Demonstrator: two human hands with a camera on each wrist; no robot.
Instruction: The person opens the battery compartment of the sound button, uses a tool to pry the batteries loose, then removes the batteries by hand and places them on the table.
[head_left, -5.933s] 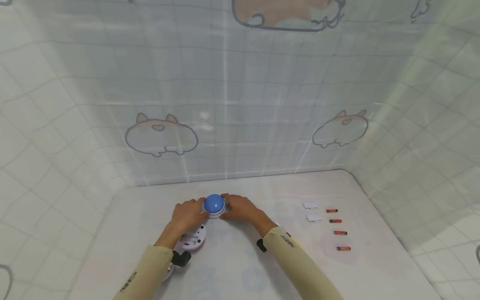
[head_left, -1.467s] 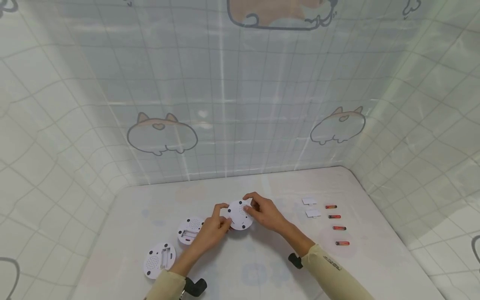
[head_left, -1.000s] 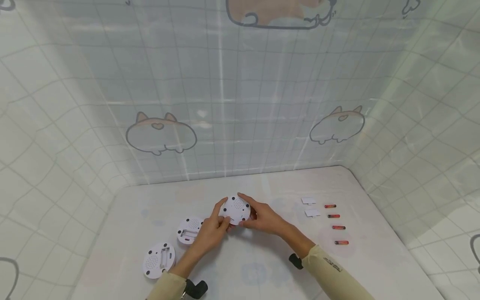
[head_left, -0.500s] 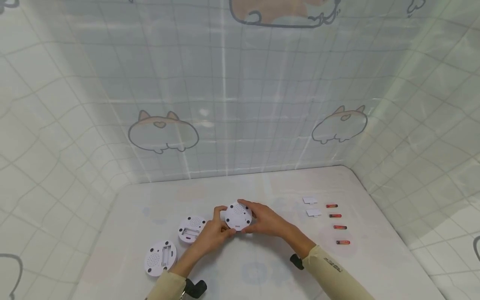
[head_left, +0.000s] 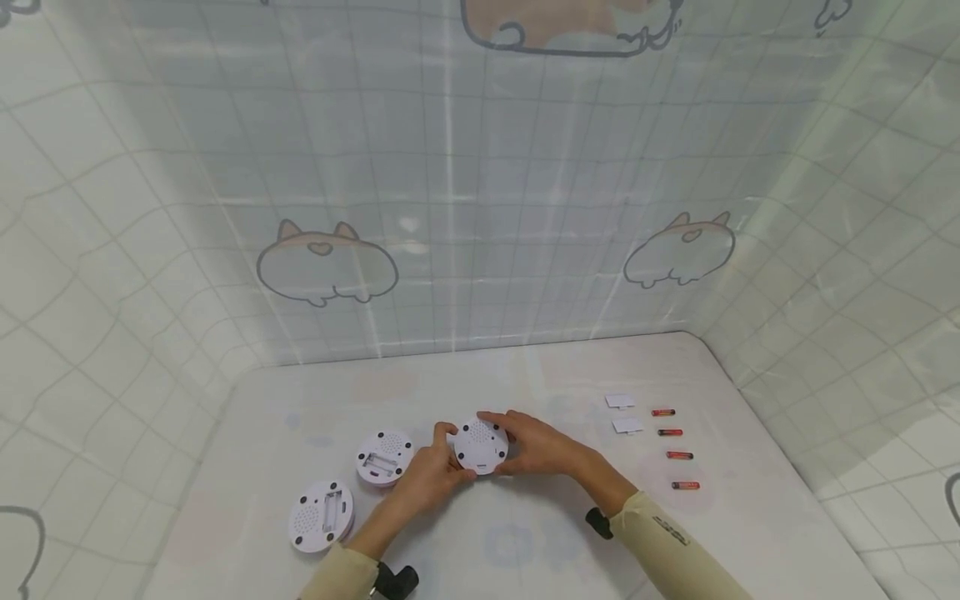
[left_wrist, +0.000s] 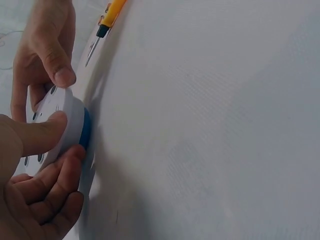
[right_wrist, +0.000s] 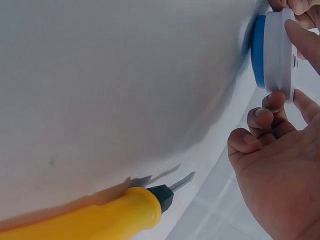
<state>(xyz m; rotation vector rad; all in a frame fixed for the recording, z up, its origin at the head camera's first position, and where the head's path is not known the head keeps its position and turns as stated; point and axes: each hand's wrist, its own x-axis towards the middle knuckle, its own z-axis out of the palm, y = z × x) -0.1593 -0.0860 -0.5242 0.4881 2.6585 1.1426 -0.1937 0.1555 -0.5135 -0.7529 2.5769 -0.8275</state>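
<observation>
In the head view, both hands hold a round push button (head_left: 481, 451) with its white underside up, showing black feet and a dotted speaker patch. Its blue dome (right_wrist: 257, 52) faces the table in the right wrist view. My left hand (head_left: 429, 477) grips the near left edge, thumb on the underside in the left wrist view (left_wrist: 42, 135). The right hand (head_left: 543, 447) pinches the right side between thumb and fingers. To the left, two more push buttons, one nearer the hands (head_left: 384, 459) and one farther left (head_left: 321, 518), lie underside up with bare battery slots.
Several red batteries (head_left: 680, 455) lie in a column at the right. Beside them are two small white covers, one farther back (head_left: 619, 401) and one nearer (head_left: 627, 426). A yellow-handled screwdriver (right_wrist: 100, 217) lies on the table (head_left: 495, 567) by the right arm. Tiled sheeting (head_left: 487, 208) encloses the back and sides.
The push button, dome up at first, is now turned over and farther right. Recently the right fingers shifted to its edge, and both hands brought it slightly nearer.
</observation>
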